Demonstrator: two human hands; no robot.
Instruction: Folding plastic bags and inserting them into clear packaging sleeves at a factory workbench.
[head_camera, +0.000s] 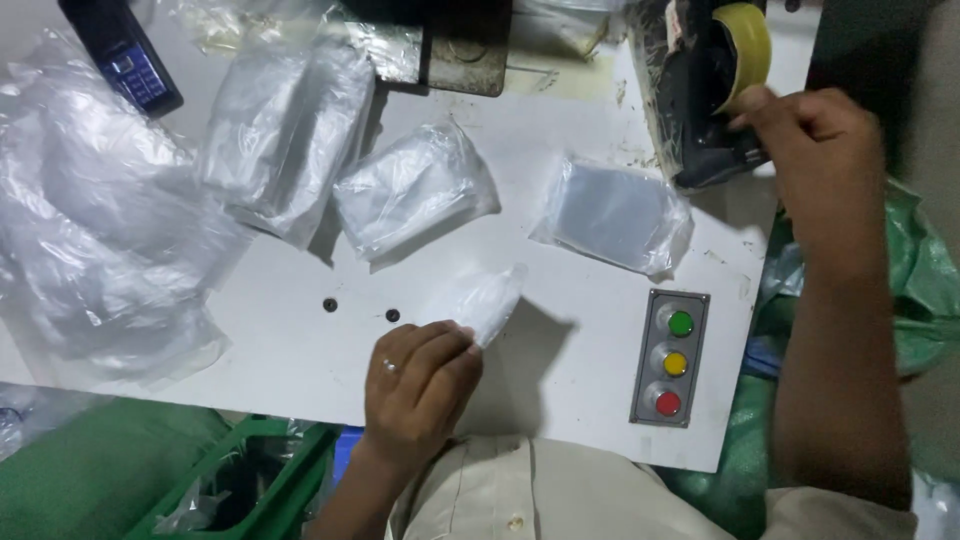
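Observation:
My left hand, with a ring on one finger, pinches a small clear plastic bag just above the white table. My right hand is stretched to the far right corner, fingers closed on a roll of yellow tape mounted in a dark dispenser. Between the two hands lies a flat clear packet.
Several clear plastic bags lie across the table: a packet in the middle, a taller one and a loose pile at left. A dark phone sits far left. A grey panel carries green, yellow and red buttons. A green crate is below.

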